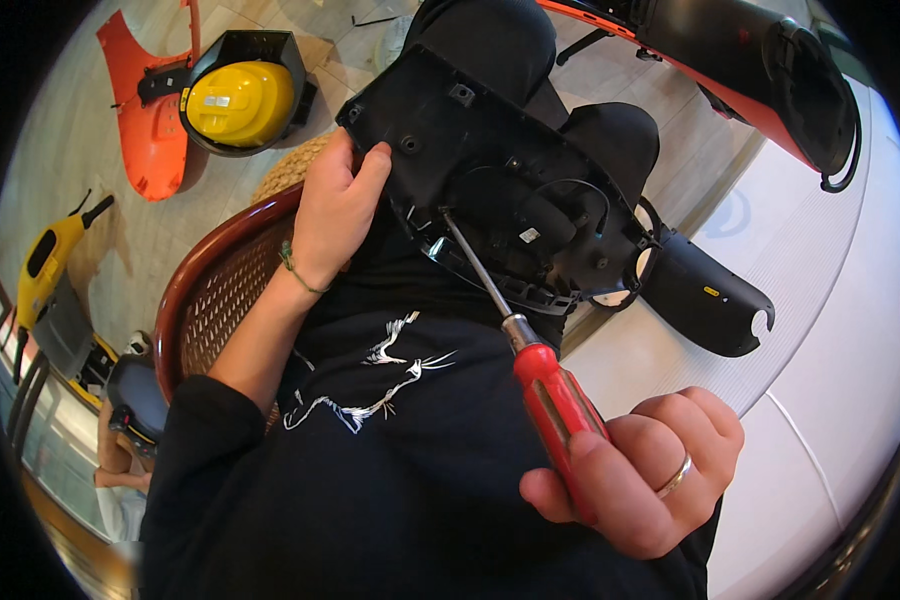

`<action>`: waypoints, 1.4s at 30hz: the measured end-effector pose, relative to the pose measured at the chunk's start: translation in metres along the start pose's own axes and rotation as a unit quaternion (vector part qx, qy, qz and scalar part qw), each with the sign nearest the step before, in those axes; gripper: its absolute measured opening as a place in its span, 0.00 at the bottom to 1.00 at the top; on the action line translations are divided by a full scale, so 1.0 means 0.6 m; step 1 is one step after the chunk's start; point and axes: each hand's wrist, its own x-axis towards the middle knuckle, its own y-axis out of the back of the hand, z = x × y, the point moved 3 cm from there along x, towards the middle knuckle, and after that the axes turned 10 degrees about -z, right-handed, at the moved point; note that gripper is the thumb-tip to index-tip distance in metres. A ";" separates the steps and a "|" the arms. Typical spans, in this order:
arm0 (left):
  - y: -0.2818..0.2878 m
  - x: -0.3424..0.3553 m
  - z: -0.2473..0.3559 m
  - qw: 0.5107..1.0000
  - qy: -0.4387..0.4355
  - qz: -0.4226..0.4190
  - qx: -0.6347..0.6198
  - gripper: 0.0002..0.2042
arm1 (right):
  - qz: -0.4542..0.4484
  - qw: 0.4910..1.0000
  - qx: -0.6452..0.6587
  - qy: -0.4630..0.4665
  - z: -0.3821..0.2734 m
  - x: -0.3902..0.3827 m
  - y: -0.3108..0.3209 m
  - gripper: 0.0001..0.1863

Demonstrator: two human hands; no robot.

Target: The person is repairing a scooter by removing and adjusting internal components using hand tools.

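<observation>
A black plastic housing panel (490,170) is held over the lap of a seated person, its inner side facing up. Its left edge is gripped by the left hand (335,205), thumb on top. A red-handled screwdriver (530,350) is clasped firmly in the right hand (640,480), its tip set against the panel's lower edge. A yellow helmet (238,100) and orange panel (145,110) lie on the floor behind.
</observation>
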 end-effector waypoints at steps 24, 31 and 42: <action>0.008 -0.068 0.020 0.975 0.219 -0.022 -0.035 0.09 | -0.019 0.992 -0.002 0.126 0.051 0.001 0.028 0.23; 0.004 -0.068 0.007 0.974 0.223 -0.014 -0.033 0.09 | -0.060 0.995 -0.064 0.045 0.042 0.008 0.030 0.24; -0.003 -0.065 0.002 0.976 0.208 -0.002 -0.062 0.10 | -0.078 0.993 -0.060 0.065 0.041 0.023 0.031 0.22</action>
